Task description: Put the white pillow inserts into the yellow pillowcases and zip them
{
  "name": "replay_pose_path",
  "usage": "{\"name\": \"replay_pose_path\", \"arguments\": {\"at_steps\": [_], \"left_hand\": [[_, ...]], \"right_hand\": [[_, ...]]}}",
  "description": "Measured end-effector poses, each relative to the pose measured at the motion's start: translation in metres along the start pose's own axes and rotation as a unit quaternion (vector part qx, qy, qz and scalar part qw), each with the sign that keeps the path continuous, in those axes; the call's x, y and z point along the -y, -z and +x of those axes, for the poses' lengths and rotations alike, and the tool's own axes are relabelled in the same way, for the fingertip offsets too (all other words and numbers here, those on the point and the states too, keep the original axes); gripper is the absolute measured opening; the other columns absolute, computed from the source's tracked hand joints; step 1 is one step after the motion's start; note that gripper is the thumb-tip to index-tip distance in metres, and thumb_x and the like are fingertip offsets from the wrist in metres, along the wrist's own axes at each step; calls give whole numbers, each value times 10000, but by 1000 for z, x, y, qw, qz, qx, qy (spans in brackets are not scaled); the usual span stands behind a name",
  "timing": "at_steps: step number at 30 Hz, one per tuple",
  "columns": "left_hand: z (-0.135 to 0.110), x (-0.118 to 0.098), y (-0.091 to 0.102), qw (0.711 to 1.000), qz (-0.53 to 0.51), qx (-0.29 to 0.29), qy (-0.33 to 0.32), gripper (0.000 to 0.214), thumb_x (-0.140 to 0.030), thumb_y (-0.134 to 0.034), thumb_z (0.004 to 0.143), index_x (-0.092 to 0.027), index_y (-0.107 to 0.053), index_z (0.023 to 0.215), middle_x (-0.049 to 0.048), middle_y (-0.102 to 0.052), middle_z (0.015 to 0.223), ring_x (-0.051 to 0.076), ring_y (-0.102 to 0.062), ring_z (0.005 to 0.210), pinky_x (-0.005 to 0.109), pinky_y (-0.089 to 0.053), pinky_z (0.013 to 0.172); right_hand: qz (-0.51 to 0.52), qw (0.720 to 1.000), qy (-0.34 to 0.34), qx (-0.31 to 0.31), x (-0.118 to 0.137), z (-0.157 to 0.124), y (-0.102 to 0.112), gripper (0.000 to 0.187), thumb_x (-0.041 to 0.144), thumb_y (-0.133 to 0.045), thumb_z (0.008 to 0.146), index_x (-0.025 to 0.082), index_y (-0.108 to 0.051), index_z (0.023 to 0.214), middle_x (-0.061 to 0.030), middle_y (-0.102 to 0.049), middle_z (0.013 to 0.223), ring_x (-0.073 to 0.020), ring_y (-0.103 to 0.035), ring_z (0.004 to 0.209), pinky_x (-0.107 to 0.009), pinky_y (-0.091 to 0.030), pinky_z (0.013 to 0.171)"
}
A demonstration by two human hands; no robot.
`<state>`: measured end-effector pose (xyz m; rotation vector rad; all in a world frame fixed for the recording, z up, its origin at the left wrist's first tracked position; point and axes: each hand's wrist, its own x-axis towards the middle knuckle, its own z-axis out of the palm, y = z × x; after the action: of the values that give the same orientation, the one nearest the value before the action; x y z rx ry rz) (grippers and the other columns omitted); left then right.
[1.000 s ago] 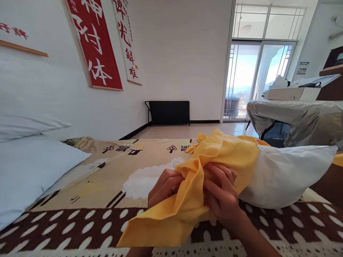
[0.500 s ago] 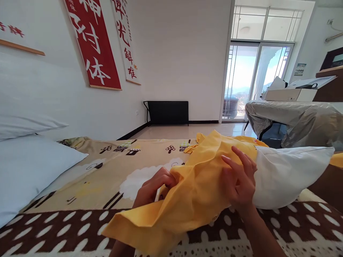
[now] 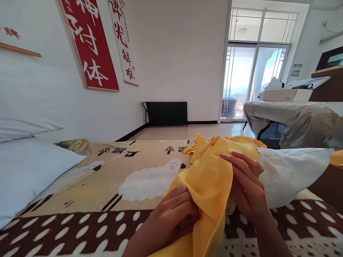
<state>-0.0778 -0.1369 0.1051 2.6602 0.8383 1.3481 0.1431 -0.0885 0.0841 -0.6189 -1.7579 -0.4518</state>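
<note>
A yellow pillowcase [image 3: 207, 175] is bunched between my hands, with one end covering part of a white pillow [image 3: 286, 175]. My left hand [image 3: 178, 210] is closed on a fold of the cloth, and a loose length hangs below it towards me. On the right side my right hand [image 3: 248, 184] grips the pillowcase near the pillow's covered end. Its fingers lie over the cloth, while the thumb is hidden behind it. The pillow's bare end points right. Everything rests on a blanket [image 3: 150, 182] printed with sheep.
More white pillows [image 3: 34, 167] are stacked at the left. Beyond the bed a folded black frame [image 3: 167, 113] leans by the wall. To the right stand a plastic-covered table [image 3: 292, 114] with an open white box [image 3: 284, 94] on it, and glass doors [image 3: 241, 78].
My left hand has moved right and towards me, gathering the pillowcase. The loose flap at the left has swung in to hang below the hands. My right hand has shifted slightly right.
</note>
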Motion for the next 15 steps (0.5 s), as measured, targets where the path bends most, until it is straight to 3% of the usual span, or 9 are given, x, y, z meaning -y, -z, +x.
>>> {"name": "replay_pose_path", "arguments": {"at_steps": [3,6,11,13,15], "left_hand": [[-5,0,4,998,42,39,-21,179,-129,-591,814,-198,-497,679,4,-582,645,133,-515,642,244,-447,610],[-11,3,12,999,36,17,-1,193,-127,-610,803,-198,-487,672,-4,-557,615,124,-489,619,253,-427,599],[-19,19,22,991,-110,48,54,200,-175,-678,748,-201,-525,623,3,-493,576,141,-466,609,286,-421,595],[-19,28,19,975,-197,3,104,221,-226,-707,727,-194,-527,602,8,-479,596,140,-462,614,276,-415,570],[-17,37,14,942,-274,-90,169,240,-295,-716,717,-186,-532,608,9,-481,635,131,-467,612,259,-416,543]], "right_hand": [[-20,999,-36,-15,-7,-1,-3,424,69,-425,882,238,-539,1254,-59,-600,1264,-255,-480,1197,-464,-349,978],[-43,996,-71,-34,-15,-2,-6,417,110,-416,902,253,-524,1279,-59,-570,1295,-255,-462,1203,-473,-348,988],[-73,989,-115,-50,-21,-2,-11,357,147,-395,924,245,-551,1229,-72,-576,1266,-258,-460,1171,-489,-329,989],[-76,989,-125,-34,-22,-1,-14,358,156,-385,930,241,-531,1246,-81,-565,1276,-258,-458,1177,-497,-324,989],[-80,989,-124,-29,-18,0,-18,387,168,-383,930,232,-485,1298,-104,-497,1347,-276,-417,1235,-519,-317,993]]}}
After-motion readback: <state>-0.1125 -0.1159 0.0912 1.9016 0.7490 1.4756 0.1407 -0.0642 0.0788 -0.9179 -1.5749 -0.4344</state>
